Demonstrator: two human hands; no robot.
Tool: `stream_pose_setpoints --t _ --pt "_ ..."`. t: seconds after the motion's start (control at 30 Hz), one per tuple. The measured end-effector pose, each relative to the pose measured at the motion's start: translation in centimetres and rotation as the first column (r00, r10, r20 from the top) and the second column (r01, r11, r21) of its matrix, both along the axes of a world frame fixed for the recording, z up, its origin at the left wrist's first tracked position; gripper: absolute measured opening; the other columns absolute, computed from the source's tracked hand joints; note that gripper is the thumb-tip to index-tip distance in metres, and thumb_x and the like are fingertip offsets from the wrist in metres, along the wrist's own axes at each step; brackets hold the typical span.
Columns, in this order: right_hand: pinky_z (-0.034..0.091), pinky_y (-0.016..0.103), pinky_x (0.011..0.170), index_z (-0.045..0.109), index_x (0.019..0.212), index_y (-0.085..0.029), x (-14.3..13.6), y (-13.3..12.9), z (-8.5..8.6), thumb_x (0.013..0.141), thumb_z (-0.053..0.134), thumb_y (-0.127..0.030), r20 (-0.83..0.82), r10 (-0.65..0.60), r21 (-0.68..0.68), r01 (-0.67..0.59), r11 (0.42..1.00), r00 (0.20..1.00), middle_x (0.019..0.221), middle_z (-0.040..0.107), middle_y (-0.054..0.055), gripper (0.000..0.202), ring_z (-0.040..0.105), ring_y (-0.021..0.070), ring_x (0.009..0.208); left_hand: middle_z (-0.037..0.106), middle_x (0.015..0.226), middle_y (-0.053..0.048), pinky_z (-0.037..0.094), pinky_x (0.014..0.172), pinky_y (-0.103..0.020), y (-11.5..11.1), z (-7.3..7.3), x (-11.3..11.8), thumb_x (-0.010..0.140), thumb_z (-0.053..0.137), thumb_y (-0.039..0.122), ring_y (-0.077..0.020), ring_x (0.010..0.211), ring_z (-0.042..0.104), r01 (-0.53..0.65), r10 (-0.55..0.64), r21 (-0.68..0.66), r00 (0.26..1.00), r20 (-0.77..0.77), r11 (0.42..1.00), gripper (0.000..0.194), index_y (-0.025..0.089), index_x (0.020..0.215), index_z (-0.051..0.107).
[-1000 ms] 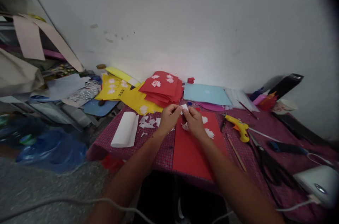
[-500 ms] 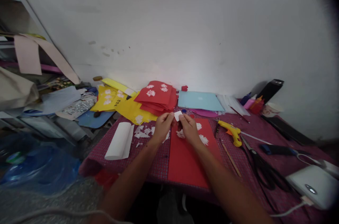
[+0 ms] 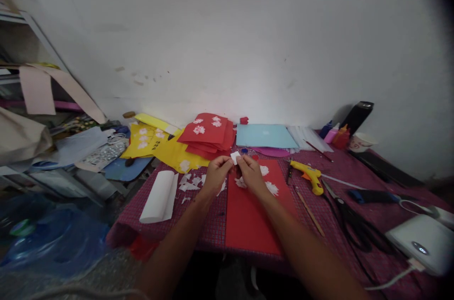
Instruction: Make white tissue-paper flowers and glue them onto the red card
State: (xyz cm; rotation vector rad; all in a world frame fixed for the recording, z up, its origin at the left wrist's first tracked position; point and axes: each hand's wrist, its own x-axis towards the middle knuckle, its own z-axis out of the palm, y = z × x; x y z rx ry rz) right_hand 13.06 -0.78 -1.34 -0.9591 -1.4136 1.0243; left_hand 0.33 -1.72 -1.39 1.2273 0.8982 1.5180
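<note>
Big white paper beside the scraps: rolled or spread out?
Mostly rolled: the white paper forms a tube, with a loose flap.

small white piece point(image 3: 234, 156) looked papery, matt | red sheet point(image 3: 246, 224) was smooth matt paper | tablecloth point(image 3: 217, 225) was woven cloth | yellow glue gun point(image 3: 312, 179) looked plastic
</note>
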Motion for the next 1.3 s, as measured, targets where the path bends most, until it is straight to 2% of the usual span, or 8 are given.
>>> stream_pose_setpoints --t 0.13,0.23,0.3,0.43,0.53,0.77,0.9,1.3 --pt "0.036 0.027 0.048 0.052 0.07 -0.022 0.08 0.13 0.19 0.089 0.055 -0.049 -0.022 -0.07 0.007 0.07 0.998 0.997 0.056 0.051 -0.004 0.033 0.047 0.014 0.049 0.056 0.058 0.003 0.036 0.057 -0.022 0.24 -0.17 -0.09 0.077 0.066 0.03 -0.0093 0.056 0.047 -0.048 0.048 -0.005 0.999 -0.022 0.999 0.016 0.016 0.068 0.062" --pt "0.038 0.026 0.053 0.055 0.08 -0.022 0.36 0.24 0.44 0.083 0.063 -0.04 -0.116 -0.204 0.09 0.215 0.973 0.972 0.065 0.053 -0.004 0.02 0.046 0.0133 0.056 0.056 0.058 0.003 0.035 0.056 -0.022 0.44 -0.37 -0.2 0.076 0.066 0.03 -0.0098 0.056 0.047 -0.074 0.073 -0.015 0.997 -0.033 0.997 0.016 0.016 0.069 0.063" --pt "0.039 0.026 0.057 0.055 0.079 -0.021 0.51 0.16 0.59 0.082 0.064 -0.034 -0.129 -0.226 0.152 0.245 0.958 0.966 0.068 0.051 -0.004 0.016 0.046 0.0131 0.06 0.056 0.058 0.003 0.035 0.055 -0.022 0.52 -0.46 -0.24 0.076 0.066 0.03 -0.01 0.055 0.047 -0.083 0.082 -0.016 0.996 -0.046 0.996 0.016 0.016 0.07 0.063" --pt "0.041 0.027 0.064 0.059 0.076 -0.02 0.44 -0.23 0.61 0.084 0.06 -0.029 -0.011 -0.141 0.222 0.139 0.965 0.99 0.071 0.055 -0.002 0.013 0.05 0.0146 0.067 0.055 0.059 0.003 0.034 0.055 -0.022 0.52 -0.49 -0.26 0.076 0.067 0.03 -0.0094 0.056 0.046 -0.096 0.096 -0.003 0.992 -0.08 0.995 0.017 0.015 0.07 0.063" --pt "0.04 0.027 0.063 0.063 0.075 -0.019 0.25 -0.34 0.47 0.083 0.06 -0.03 0.042 -0.102 0.201 0.092 0.975 0.994 0.07 0.057 -0.001 0.014 0.051 0.0154 0.066 0.056 0.061 0.003 0.035 0.056 -0.021 0.47 -0.43 -0.23 0.075 0.069 0.03 -0.0092 0.058 0.046 -0.106 0.106 0.004 0.99 -0.095 0.994 0.016 0.015 0.071 0.065" --pt "0.036 0.026 0.053 0.062 0.07 -0.02 0.41 -0.07 0.56 0.081 0.061 -0.034 0.018 -0.068 0.1 0.066 0.993 0.998 0.059 0.053 -0.003 0.019 0.046 0.0137 0.054 0.055 0.061 0.003 0.035 0.057 -0.022 0.32 -0.2 -0.13 0.075 0.071 0.03 -0.009 0.058 0.045 -0.102 0.1 -0.011 0.99 -0.101 0.995 0.018 0.014 0.069 0.064" --pt "0.035 0.026 0.049 0.063 0.07 -0.019 0.64 0.26 0.45 0.082 0.061 -0.036 -0.004 -0.053 0.054 0.053 0.997 0.999 0.055 0.052 -0.003 0.02 0.045 0.0129 0.05 0.056 0.061 0.002 0.035 0.056 -0.022 0.14 -0.03 -0.16 0.078 0.068 0.033 -0.0098 0.058 0.046 -0.059 0.059 -0.003 0.993 -0.103 0.998 0.02 0.014 0.071 0.065" --pt "0.036 0.025 0.048 0.062 0.078 -0.02 0.67 0.45 0.31 0.077 0.065 -0.033 -0.039 0.03 0.024 -0.029 0.999 0.999 0.059 0.054 -0.004 0.013 0.045 0.0118 0.049 0.055 0.059 0.003 0.035 0.055 -0.023 0.19 -0.13 -0.19 0.08 0.065 0.033 -0.01 0.056 0.045 -0.064 0.063 -0.004 0.993 -0.101 0.998 0.019 0.015 0.073 0.066"
